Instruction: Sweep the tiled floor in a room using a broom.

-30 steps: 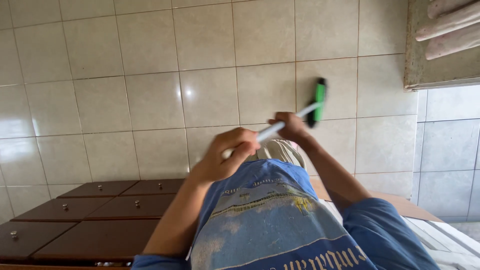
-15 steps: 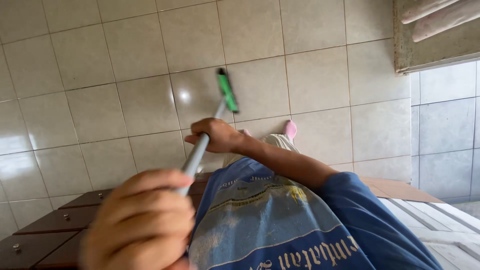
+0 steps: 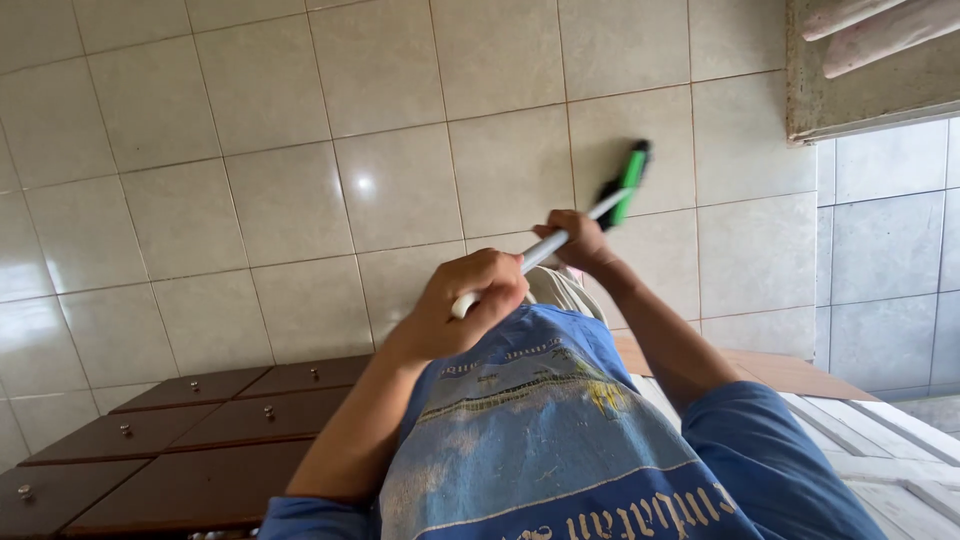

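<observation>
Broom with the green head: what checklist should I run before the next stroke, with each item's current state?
1. Left hand closed around the upper end of the handle: ok.
2. Right hand closed around the handle lower down, nearer the head: ok.
3. Green broom head in contact with the tiled floor: cannot tell; it lies over the tiles, but contact is not visible.
4. Tiles beside the head free of objects: ok.
5. Head well apart from the brown drawer cabinet: ok.
</observation>
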